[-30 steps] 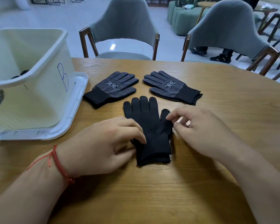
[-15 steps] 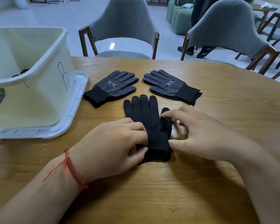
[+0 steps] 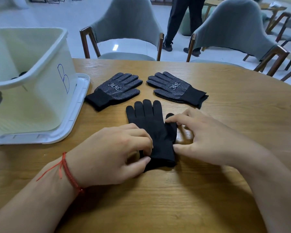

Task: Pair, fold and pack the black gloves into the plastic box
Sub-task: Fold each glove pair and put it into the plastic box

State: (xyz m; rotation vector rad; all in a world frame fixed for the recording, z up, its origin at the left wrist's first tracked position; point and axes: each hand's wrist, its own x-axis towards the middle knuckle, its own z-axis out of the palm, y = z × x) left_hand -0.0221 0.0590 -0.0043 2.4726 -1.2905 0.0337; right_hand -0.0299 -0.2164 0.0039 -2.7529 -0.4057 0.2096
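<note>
A plain black glove (image 3: 151,128) lies flat in the middle of the wooden table (image 3: 225,115), fingers pointing away from me; it may be a stacked pair, I cannot tell. My left hand (image 3: 111,153) pinches its cuff at the left edge. My right hand (image 3: 208,137) touches its right side, index finger on the thumb part and thumb by the cuff. Behind lie two dotted black gloves, one to the left (image 3: 115,89) and one to the right (image 3: 175,89). The white plastic box (image 3: 40,68) stands at the left with something dark inside.
The box sits on its white lid (image 3: 74,115), which juts out toward the gloves. Two grey chairs (image 3: 124,31) stand at the far table edge. A person's legs (image 3: 180,22) are on the floor behind them.
Both hands have slid toward the glove's cuff end. My left thumb and fingers have closed on the cuff. The person in the background has walked left.
</note>
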